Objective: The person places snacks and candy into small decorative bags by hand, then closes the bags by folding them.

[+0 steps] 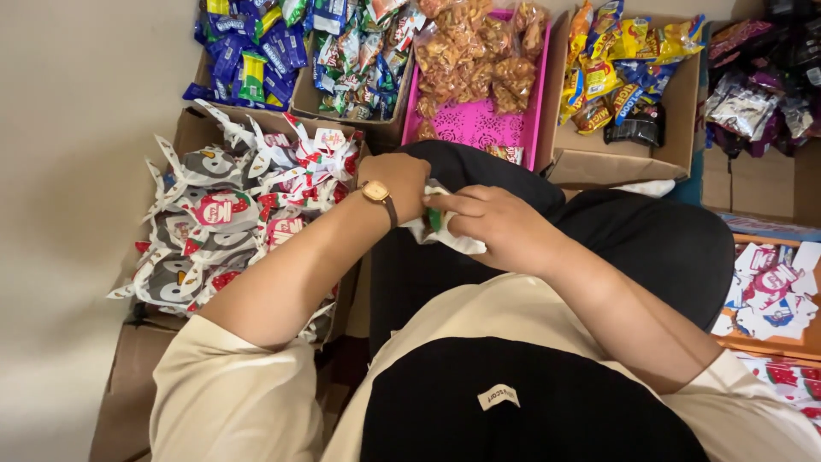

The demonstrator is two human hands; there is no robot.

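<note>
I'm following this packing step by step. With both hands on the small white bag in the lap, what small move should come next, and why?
Probably pinch its top shut: both the left hand and right hand grip the small white bag, and the box of finished bags at the left holds bags with closed tops.

Boxes on the floor

The beige floor (77, 128) carries cardboard boxes (624, 154) of snack packets and a pink basket (479, 124).

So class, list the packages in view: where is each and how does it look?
Filled gift bags: left box, white, red and grey.
Blue sweet wrappers: top-left box.
Clear snack bags: pink tray, orange-brown contents.
Yellow packets: top-right box.
Small white packet: between left hand and right hand.
</note>
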